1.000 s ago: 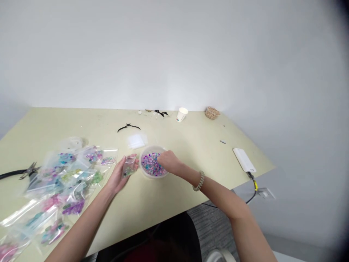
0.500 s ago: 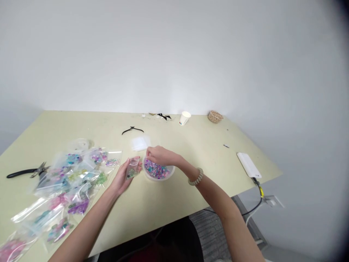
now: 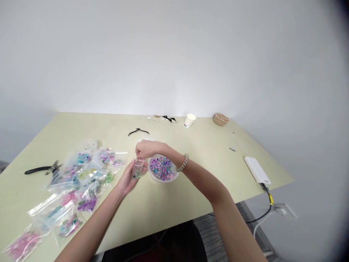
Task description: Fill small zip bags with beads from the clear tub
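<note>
My left hand [image 3: 128, 181] holds a small clear zip bag [image 3: 138, 169] upright, with a few greenish beads low inside it. Right over the bag's mouth is my right hand [image 3: 149, 148], its fingers bent down and pinched together. Whatever those fingertips hold is too small or hidden to make out. Under my right wrist stands a round translucent bowl [image 3: 159, 180] of mixed purple, pink and teal beads [image 3: 163, 168], just right of the bag. A pale bead bracelet [image 3: 183, 163] circles my right wrist.
Several filled bead bags [image 3: 87, 205] overlap across the table's left side, beside black-handled pliers [image 3: 39, 170]. Farther back lie small black pliers [image 3: 138, 131], a paper cup [image 3: 190, 120] and a tan-filled tub [image 3: 220, 119]. A white power bank [image 3: 257, 170] with a cable sits near the right edge.
My right hand has moved left from above the bead bowl to the mouth of the zip bag. My left hand still holds the bag. The whole view has shifted slightly.
</note>
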`<state>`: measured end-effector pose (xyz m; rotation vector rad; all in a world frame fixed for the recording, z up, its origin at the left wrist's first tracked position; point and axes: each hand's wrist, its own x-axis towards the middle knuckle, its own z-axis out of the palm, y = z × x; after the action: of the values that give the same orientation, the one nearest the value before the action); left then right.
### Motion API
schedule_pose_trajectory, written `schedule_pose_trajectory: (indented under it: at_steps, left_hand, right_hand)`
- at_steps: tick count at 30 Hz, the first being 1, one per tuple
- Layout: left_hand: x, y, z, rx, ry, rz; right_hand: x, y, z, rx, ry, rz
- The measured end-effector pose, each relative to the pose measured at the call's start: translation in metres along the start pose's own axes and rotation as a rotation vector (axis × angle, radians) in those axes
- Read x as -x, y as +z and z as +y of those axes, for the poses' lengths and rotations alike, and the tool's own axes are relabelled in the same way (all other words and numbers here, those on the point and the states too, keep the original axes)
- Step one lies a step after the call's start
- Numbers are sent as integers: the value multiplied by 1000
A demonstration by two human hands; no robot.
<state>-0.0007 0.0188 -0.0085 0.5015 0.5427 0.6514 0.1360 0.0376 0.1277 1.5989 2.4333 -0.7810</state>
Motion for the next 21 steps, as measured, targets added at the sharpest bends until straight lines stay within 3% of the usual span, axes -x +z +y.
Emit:
schedule_pose_trajectory:
  at_steps: [3, 6, 8, 10, 14, 21]
  left_hand:
    - [0, 0, 2, 33, -13, 2]
    - [1, 1, 4, 56, -20, 5]
    - [1, 1, 4, 57, -15, 8]
    - [1, 2, 4, 61, 3, 10]
    - [2, 3, 4, 95, 50, -2]
    - [-1, 3, 3, 105, 136, 88]
  right_hand:
    - [-8, 7, 10, -362, 16, 121]
    - [-18, 26, 15, -1004, 54, 277]
    - [-26, 41, 12, -1418, -17, 378]
    - [-32, 55, 7, -1676, -65, 468]
    - [-39, 72, 1, -1842, -86, 586]
    - [-41, 83, 3, -1677, -103, 756]
